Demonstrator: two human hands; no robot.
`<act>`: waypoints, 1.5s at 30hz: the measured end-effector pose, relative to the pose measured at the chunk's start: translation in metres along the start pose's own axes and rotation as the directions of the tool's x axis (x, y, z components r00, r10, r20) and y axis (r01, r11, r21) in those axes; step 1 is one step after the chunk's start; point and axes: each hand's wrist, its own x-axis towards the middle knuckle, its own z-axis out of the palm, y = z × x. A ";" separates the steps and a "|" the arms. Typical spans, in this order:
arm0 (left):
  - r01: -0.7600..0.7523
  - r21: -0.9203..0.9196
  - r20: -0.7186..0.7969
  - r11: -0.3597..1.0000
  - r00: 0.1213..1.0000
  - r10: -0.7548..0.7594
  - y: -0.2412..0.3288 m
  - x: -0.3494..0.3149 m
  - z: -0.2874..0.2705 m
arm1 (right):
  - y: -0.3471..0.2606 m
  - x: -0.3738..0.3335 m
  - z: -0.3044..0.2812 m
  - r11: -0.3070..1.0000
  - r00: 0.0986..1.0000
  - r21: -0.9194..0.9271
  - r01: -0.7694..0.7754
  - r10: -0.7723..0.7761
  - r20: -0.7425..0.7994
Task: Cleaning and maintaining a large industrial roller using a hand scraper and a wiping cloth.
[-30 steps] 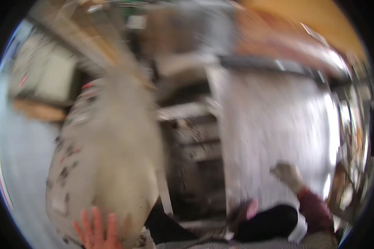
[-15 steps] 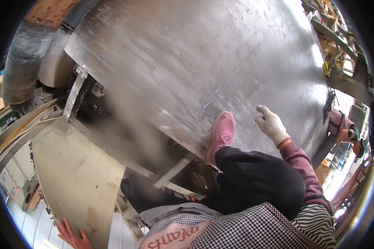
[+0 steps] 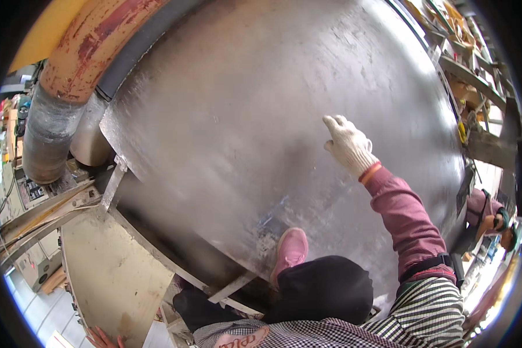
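Observation:
A broad grey metal sheet (image 3: 261, 104) with a worn, shiny face spreads out before me. My right hand (image 3: 350, 145), in a white knit glove, reaches out over it with fingers apart and nothing in them; whether it touches the metal I cannot tell. My left hand (image 3: 103, 339) is bare and only partly in view at the lower left edge. Its spread fingers rest at the edge of a cream panel (image 3: 113, 261). One foot in a pink shoe (image 3: 292, 250) stands on the sheet's near edge.
A rusty orange and grey pipe (image 3: 69, 87) curves along the left. Below the sheet runs a metal frame with a strut (image 3: 233, 287) across a dark gap. Beams and clutter (image 3: 475, 81) line the right side, where another person (image 3: 486, 214) is seen.
My right hand has moved forward and left over the sheet, its arm stretching out. My view has shifted, showing more of the orange pipe and less of my left hand.

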 end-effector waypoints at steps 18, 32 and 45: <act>0.170 -0.143 0.151 0.975 0.977 -0.148 0.004 0.003 0.005 | -0.018 0.060 0.008 0.967 0.972 -0.246 0.059 0.000 0.234; 0.105 -0.295 0.437 0.950 0.899 0.037 0.027 0.035 -0.004 | 0.029 0.089 -0.025 0.996 0.989 0.074 0.046 -0.056 0.140; 0.179 -0.456 0.554 0.872 0.824 0.121 0.105 0.085 -0.045 | 0.051 0.064 0.007 0.967 0.959 -0.016 -0.255 0.255 0.123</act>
